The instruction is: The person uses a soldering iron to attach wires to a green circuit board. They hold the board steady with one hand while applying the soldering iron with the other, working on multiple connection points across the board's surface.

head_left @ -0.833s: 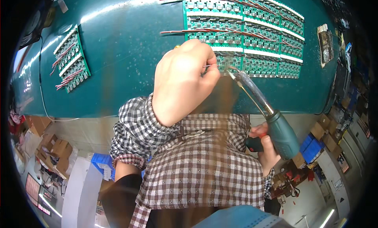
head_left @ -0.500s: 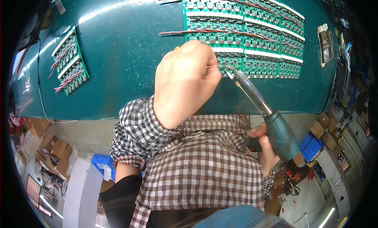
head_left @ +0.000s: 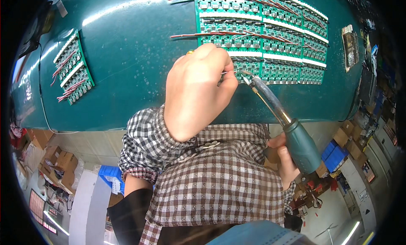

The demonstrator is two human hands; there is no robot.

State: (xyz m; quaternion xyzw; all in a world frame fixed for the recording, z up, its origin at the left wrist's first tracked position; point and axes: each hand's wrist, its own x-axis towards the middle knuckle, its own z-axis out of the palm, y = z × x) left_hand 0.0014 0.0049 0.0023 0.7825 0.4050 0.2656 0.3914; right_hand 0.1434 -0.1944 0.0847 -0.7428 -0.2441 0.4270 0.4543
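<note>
A large panel of green circuit boards [head_left: 281,38] lies on the teal tabletop, with white connector strips and red, black and white wires across its rows. My left hand [head_left: 198,90] is over its near left corner, thumb and fingertips pinched on a thin wire [head_left: 224,72]. My right hand [head_left: 288,161] grips the green handle of a soldering iron [head_left: 303,146] with a thin metal feed tube alongside its barrel. The iron's tip meets the front row of boards just right of my left fingertips. Part of the panel is hidden under my left hand.
A smaller board panel [head_left: 77,71] with wires lies at the left. A scorched, shallow tray [head_left: 350,48] sits right of the large panel. A black cable [head_left: 41,86] runs down the table's left side. Below the edge stand a blue bin [head_left: 109,174] and cardboard boxes [head_left: 65,160].
Almost nothing differs. Both hands keep their places, and the iron's tip stays at the same spot on the board. The whole view has shifted very slightly.
</note>
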